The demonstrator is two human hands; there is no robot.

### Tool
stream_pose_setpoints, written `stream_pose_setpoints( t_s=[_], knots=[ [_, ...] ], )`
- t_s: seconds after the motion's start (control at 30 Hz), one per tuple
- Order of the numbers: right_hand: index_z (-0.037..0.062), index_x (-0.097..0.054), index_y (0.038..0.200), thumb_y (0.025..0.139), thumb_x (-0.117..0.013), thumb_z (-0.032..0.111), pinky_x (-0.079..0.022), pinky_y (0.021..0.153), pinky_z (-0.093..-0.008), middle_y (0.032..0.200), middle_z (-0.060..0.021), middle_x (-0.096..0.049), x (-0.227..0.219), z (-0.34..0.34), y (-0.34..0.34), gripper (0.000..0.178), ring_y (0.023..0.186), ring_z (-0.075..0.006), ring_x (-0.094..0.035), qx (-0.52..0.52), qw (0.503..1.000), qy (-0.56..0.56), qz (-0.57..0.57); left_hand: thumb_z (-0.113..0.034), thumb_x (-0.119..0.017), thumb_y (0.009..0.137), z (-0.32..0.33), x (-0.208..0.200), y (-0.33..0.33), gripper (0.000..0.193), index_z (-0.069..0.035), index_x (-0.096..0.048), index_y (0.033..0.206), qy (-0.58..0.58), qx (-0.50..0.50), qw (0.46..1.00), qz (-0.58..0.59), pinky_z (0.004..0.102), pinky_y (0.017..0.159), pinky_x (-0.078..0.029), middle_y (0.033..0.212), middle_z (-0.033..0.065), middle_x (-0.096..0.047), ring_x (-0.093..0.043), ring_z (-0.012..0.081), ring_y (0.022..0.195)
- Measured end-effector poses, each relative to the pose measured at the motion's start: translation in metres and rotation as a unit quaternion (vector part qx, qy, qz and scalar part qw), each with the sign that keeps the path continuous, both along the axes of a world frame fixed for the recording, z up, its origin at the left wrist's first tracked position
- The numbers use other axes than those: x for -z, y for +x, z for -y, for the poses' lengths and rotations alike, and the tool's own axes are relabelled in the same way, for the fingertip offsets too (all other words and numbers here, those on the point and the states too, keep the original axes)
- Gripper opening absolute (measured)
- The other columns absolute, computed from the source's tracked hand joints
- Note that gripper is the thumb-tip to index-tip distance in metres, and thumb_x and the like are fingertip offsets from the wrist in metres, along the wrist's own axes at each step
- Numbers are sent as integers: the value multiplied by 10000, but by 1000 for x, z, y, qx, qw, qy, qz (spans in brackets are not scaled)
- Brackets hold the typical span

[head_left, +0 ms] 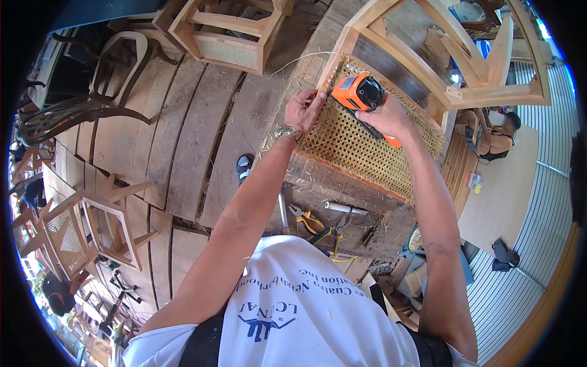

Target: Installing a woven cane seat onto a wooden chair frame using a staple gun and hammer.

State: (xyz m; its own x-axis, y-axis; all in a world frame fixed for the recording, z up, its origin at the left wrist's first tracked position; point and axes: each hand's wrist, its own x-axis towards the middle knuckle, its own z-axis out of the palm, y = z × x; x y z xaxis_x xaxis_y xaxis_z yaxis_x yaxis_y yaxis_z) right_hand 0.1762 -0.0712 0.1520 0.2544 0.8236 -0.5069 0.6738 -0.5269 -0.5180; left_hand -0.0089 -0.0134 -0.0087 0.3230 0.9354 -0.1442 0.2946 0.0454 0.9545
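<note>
A wooden chair frame [431, 82] lies on the plank surface before me, with a woven cane panel [361, 147] across its seat. Frayed cane ends stick out along the panel's edges. My right hand [389, 117] is wrapped round an orange and black nail gun or stapler [351, 92], whose body is over the panel's far left corner. Beside it, my left hand [304, 110] is closed at the frame's left rail, fingertips pressed on the edge. A thin pale cane strand [299, 59] curves out from that corner. The tool's tip is hidden under its body.
Near me lie yellow-handled pliers [310, 223], more pliers [340, 231], a white tube [346, 208] and a hammer-like handle [283, 211]. Other chair frames stand left [113, 223] and far [229, 33]. A dark carved chair [92, 92] is at left. Another person [498, 137] sits at right.
</note>
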Motion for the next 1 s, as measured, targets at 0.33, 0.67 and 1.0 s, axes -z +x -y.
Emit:
stream_pose_setpoints(
  t_s=[0.33, 0.67, 1.0],
  knots=[
    [17, -669, 1032, 804, -643, 206, -530, 814, -406, 919, -226, -701, -7, -5, -23, 298, 913, -367, -687, -12, 998, -18, 61, -439, -645, 887, 2, 0, 1, 382, -71, -704, 974, -15, -23, 999, 34, 395, 760, -515, 942, 157, -644, -660, 311, 856],
    [61, -684, 1098, 765, -718, 148, -496, 897, -356, 984, -128, -717, -13, 3, 1, 346, 944, -235, -673, -18, 1000, 6, 15, -440, -649, 898, 0, 0, 1, 429, -35, -698, 1027, 8, -14, 999, -28, 353, 806, -516, 961, 140, -676, -669, 258, 891],
    [68, -678, 1111, 765, -715, 158, -492, 892, -359, 983, -140, -717, -6, -7, 0, 360, 945, -239, -677, -26, 1000, 14, 10, -403, -681, 890, 0, 11, 4, 398, -26, -693, 1019, -5, -25, 1000, 1, 323, 747, -521, 897, 107, -671, -657, 194, 812]
  ],
)
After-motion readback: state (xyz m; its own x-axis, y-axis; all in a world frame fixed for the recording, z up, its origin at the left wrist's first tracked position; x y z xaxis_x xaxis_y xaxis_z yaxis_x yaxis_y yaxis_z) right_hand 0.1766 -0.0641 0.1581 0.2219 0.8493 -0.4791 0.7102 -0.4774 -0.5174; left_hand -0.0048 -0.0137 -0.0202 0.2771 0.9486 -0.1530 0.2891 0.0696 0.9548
